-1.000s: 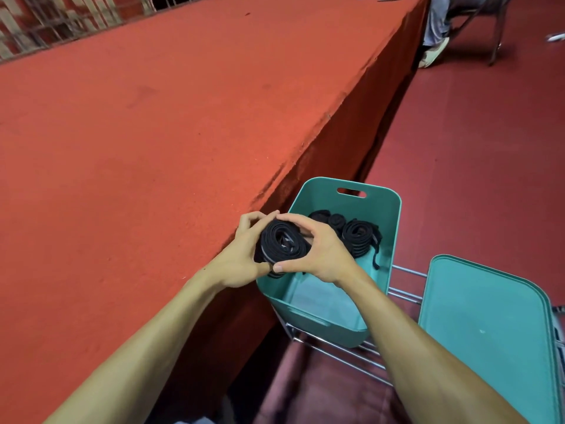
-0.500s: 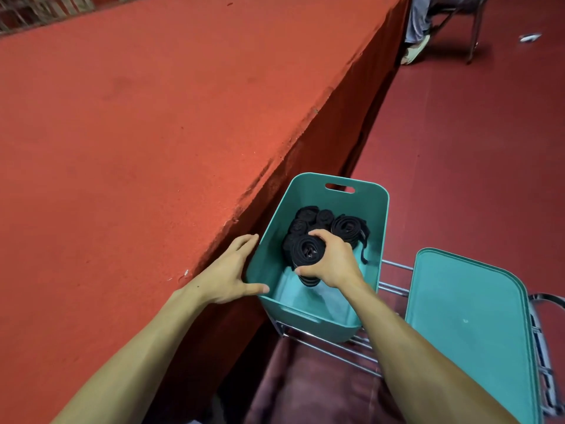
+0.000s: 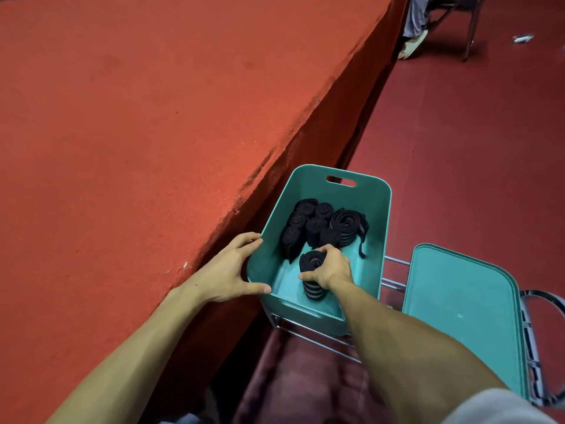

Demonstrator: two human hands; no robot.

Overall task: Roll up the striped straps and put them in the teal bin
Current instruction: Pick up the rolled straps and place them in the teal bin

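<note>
Currently, the right hand point(image 3: 328, 269) is inside the teal bin point(image 3: 385, 215), with fingers and thumb curled around a rolled striped strap point(image 3: 312, 290). The roll stands on edge at the near half of the bin; whether it touches the floor of the bin cannot be told. The left hand point(image 3: 232, 270) is spread, fingers nearly straight, braced on the outside of the bin's near-left corner with the thumb along the near rim. Several other dark rolls point(image 3: 316, 224) are packed together at the far half of the bin, and one wider coil point(image 3: 347, 223) trails a loose end. The bin sits on a wire rack point(image 3: 394, 283), against the side of a red platform point(image 3: 153, 133). A teal lid point(image 3: 458, 307) lies on the rack just right of the bin.
</note>
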